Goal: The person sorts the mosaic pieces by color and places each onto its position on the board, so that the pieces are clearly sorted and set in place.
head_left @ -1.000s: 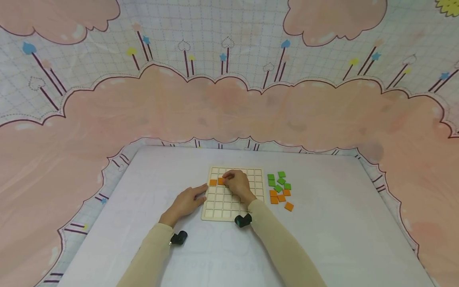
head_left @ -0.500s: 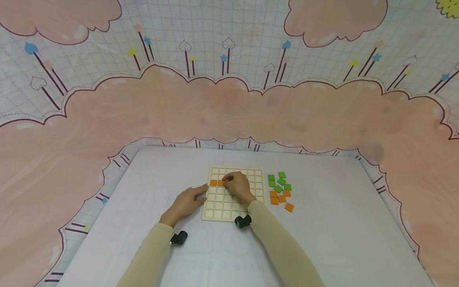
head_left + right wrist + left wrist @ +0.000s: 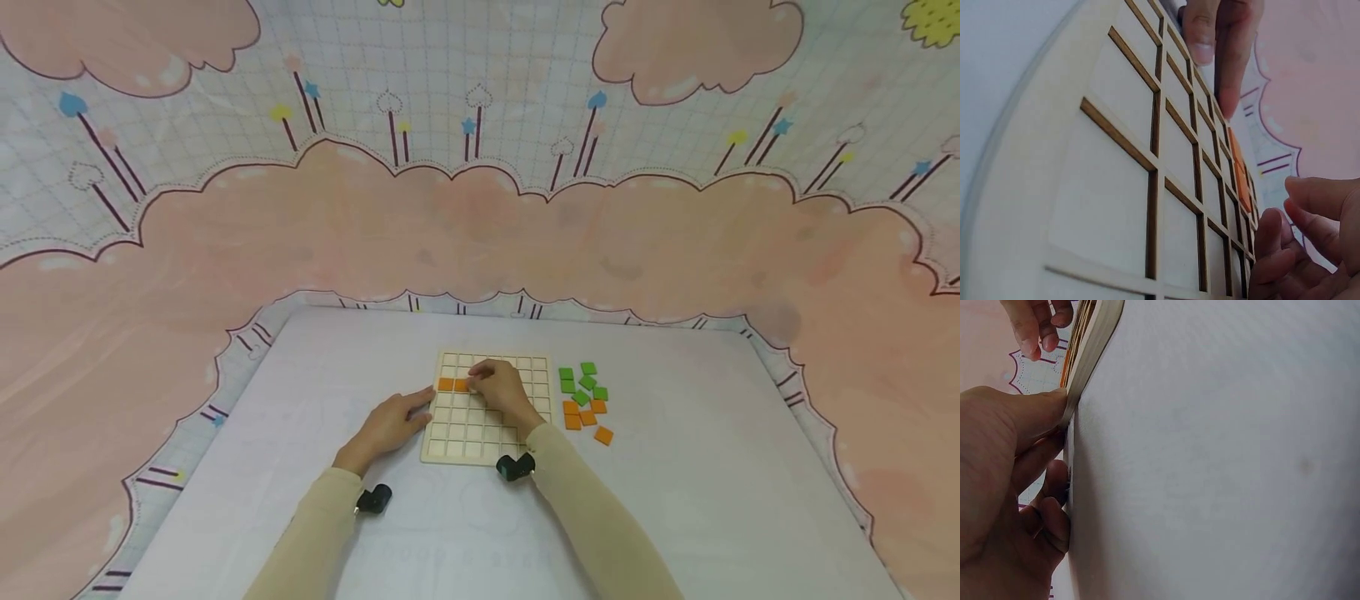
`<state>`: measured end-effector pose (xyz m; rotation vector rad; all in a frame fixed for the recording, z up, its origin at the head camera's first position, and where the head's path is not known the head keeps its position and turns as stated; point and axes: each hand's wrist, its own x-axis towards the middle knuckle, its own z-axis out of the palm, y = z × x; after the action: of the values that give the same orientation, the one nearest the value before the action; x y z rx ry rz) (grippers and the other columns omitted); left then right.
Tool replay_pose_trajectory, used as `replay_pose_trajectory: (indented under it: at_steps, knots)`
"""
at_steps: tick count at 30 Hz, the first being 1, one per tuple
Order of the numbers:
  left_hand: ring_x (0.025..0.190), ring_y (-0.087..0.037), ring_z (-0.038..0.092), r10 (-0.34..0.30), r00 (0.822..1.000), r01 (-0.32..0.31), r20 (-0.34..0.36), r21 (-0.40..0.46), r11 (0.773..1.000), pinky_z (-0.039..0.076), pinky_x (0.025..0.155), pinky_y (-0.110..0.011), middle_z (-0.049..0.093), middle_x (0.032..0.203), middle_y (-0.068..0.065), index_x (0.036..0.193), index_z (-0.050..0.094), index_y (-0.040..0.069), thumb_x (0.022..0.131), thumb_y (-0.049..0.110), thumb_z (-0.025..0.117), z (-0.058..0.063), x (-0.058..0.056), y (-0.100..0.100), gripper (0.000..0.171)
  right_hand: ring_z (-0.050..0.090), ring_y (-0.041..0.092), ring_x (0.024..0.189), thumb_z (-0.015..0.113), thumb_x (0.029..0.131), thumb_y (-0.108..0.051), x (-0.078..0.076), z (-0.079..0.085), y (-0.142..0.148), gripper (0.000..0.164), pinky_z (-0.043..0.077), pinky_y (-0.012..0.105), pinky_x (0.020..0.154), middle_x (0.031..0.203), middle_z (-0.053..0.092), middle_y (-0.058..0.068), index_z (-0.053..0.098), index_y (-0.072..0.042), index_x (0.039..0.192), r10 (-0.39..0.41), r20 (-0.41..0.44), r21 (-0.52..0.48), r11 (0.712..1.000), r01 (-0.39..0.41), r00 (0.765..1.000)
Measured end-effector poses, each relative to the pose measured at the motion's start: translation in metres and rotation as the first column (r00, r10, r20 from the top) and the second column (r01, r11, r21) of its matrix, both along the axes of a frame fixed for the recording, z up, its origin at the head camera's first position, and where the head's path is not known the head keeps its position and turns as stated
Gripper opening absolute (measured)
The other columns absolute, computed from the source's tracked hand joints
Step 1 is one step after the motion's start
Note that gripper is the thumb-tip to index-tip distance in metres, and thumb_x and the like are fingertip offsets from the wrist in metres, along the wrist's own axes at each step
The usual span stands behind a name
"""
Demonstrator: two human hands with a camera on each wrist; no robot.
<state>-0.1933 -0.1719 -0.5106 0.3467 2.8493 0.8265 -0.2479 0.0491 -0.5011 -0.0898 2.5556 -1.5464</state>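
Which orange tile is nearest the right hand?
The right tile of the pair on the board; its left neighbour and the loose tiles lie farther away.

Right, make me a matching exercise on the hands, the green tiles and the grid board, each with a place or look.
1. Left hand
2. Right hand
3. Green tiles
4. Grid board

A. On the table, right of the grid board
B. Pale, divided into square cells
C. Touching the grid board's left edge
D. Above the grid board's cells

Pairs: 1-C, 2-D, 3-A, 4-B
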Motion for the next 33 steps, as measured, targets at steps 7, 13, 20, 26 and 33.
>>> replay_pose_trajectory:
  at_steps: [7,13,20,26,33]
  knots:
    - [0.119,-0.028,0.059,0.005,1.000,-0.005,-0.002,-0.013,1.000,0.048,0.100,-0.049,0.048,0.151,0.004,0.145,0.049,0.020,0.097,0.029,0.062,-0.002,0.001,0.001,0.051,0.060,0.015,0.082,0.072,0.090,-0.021,0.011,0.008,0.008,0.013,0.049,0.026,0.070,0.095,0.068,0.004,0.073,-0.011,0.097,-0.013,-0.024,-0.008,1.000,0.012,1.000]
    - [0.119,-0.030,0.059,0.006,1.000,-0.006,-0.008,-0.018,1.000,0.049,0.099,-0.051,0.049,0.151,0.002,0.145,0.049,0.020,0.097,0.029,0.062,-0.004,0.000,0.000,0.051,0.064,0.015,0.082,0.070,0.092,-0.022,0.017,0.012,0.017,0.014,0.053,0.025,0.072,0.100,0.068,0.005,0.072,-0.012,0.100,-0.017,-0.047,-0.014,1.000,0.017,0.999]
    - [0.118,-0.029,0.059,0.014,1.000,-0.014,-0.006,0.002,1.000,0.049,0.098,-0.049,0.049,0.151,0.002,0.145,0.049,0.021,0.097,0.030,0.063,-0.003,0.000,0.001,0.051,0.064,0.014,0.080,0.070,0.091,-0.024,0.020,0.016,0.026,0.014,0.053,0.028,0.072,0.099,0.069,0.003,0.071,-0.013,0.100,-0.030,-0.066,-0.003,1.000,0.030,0.997]
    - [0.096,-0.017,0.057,0.010,1.000,-0.011,-0.019,-0.017,1.000,0.050,0.087,-0.042,0.050,0.150,0.003,0.145,0.049,0.020,0.097,0.029,0.062,-0.004,-0.001,0.001,0.051,0.069,0.018,0.081,0.070,0.091,-0.023,0.028,0.022,0.037,0.014,0.055,0.030,0.073,0.098,0.070,0.003,0.071,-0.014,0.101,-0.052,-0.072,0.001,0.999,0.052,0.996]
    - [0.124,-0.031,0.057,0.004,1.000,-0.004,-0.021,0.002,1.000,0.047,0.102,-0.051,0.048,0.151,0.003,0.145,0.049,0.019,0.097,0.028,0.062,-0.004,0.000,0.000,0.051,0.067,0.023,0.081,0.070,0.091,-0.020,0.035,0.024,0.058,0.014,0.052,0.026,0.068,0.097,0.069,0.006,0.072,-0.010,0.101,-0.086,-0.097,-0.023,0.996,0.084,0.992]
